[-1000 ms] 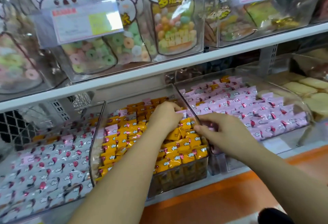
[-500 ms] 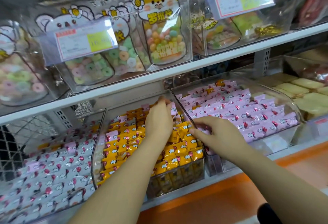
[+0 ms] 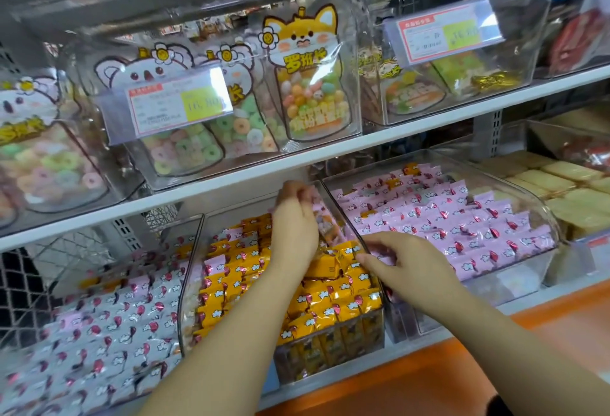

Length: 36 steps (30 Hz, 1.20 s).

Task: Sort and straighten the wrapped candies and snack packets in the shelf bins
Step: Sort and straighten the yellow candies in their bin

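Note:
The middle clear bin (image 3: 192, 260) holds yellow wrapped candies (image 3: 237, 270) with a few pink ones mixed in along its left side. My left hand (image 3: 293, 231) reaches deep into this bin and grips a small bunch of pink candies (image 3: 318, 209) lifted above the yellow ones. My right hand (image 3: 406, 267) lies over the wall between the middle and right bins, its fingertips pinching a pink candy (image 3: 383, 252) there. The right bin (image 3: 548, 214) is full of pink candies (image 3: 462, 224), with a few yellow ones (image 3: 411, 168) at its back.
A left bin holds pale lilac wrapped candies (image 3: 99, 326). Further right lie cream-coloured packets (image 3: 561, 184). The shelf above (image 3: 231, 181) carries clear bins of animal-shaped candy pouches (image 3: 307, 79) with price tags. An orange ledge (image 3: 412, 372) runs below the bins.
My left hand has moved back and up out of the yellow candies, now lifting pink candies. My right hand stays at the wall between the bins. The view has tilted up a little.

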Available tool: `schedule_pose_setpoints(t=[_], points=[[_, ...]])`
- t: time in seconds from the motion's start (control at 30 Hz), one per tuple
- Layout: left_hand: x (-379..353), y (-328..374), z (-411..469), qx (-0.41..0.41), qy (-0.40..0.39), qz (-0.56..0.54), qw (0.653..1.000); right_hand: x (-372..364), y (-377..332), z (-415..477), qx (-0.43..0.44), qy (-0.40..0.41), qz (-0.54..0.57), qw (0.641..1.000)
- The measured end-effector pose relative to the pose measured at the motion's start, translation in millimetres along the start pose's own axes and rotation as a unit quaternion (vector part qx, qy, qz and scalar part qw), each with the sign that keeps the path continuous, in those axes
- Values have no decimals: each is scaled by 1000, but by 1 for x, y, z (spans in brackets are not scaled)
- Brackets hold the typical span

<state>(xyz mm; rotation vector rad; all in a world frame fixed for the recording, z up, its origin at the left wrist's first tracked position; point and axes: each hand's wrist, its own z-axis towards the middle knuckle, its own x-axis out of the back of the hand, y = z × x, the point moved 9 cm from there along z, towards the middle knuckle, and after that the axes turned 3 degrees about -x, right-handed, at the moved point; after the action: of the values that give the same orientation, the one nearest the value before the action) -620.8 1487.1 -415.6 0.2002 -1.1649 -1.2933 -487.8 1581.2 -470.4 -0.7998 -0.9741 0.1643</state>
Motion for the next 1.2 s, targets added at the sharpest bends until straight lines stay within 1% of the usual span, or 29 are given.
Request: schedule_pose_setpoints(t=[0.03,0.07,0.13,0.2,0.27,0.3,0.37,0.43,0.47,0.5,0.53,0.57,0.6,0.63,0.67,0.73,0.8,0.83,0.9,0.97,1.0,1.03,1.1,1.17,1.2], points=[[13,8,-6,-24,53,-31,998,0,0,0,-1,1,0,1000],[22,15,-13,-44,88,-61,993,0,-1,0,-2,8,5,1000],[31,27,-28,-73,119,-109,984,4,-5,-1,2,32,46,998],[37,33,-43,-87,142,-155,974,10,-19,-5,27,55,91,994],[38,32,-52,-74,155,-213,962,12,-31,-8,49,58,125,989],[36,28,-54,-55,153,-240,957,12,-36,-10,59,56,134,988],[27,23,-52,-12,123,-279,952,16,-40,-13,70,71,135,986],[16,20,-45,15,56,-290,955,27,-33,-15,57,124,134,982],[11,19,-42,18,10,-265,964,35,-26,-16,39,155,131,978],[6,16,-40,11,-33,-205,978,43,-18,-16,17,181,125,975],[4,9,-39,-4,-65,-115,991,49,-10,-17,-7,201,105,974],[3,0,-38,-21,-86,-12,996,53,-3,-18,-27,217,63,974],[3,-10,-39,-31,-98,81,991,57,3,-18,-43,228,-1,973],[3,-21,-41,-32,-106,151,982,58,9,-17,-62,233,-68,968],[4,-31,-42,-22,-110,191,975,57,16,-15,-84,228,-126,962],[7,-49,-44,19,-127,207,970,51,29,-13,-126,202,-188,953],[6,-61,-46,51,-159,206,964,46,36,-12,-143,183,-211,949],[6,-65,-48,65,-181,206,960,44,36,-11,-134,182,-219,949],[7,-68,-51,82,-220,201,951,44,25,-12,-91,210,-220,948],[10,-67,-52,89,-238,185,949,47,4,-13,-37,243,-209,947],[13,-64,-52,87,-238,170,952,44,-8,-13,-10,240,-197,950],[14,-61,-51,82,-237,152,956,39,-19,-13,11,223,-181,958],[15,-55,-50,64,-240,136,959,19,-31,-12,33,151,-148,977],[14,-54,-51,49,-266,145,952,0,-34,-11,40,91,-128,987],[14,-54,-53,47,-282,148,947,-4,-32,-11,40,76,-120,989]])
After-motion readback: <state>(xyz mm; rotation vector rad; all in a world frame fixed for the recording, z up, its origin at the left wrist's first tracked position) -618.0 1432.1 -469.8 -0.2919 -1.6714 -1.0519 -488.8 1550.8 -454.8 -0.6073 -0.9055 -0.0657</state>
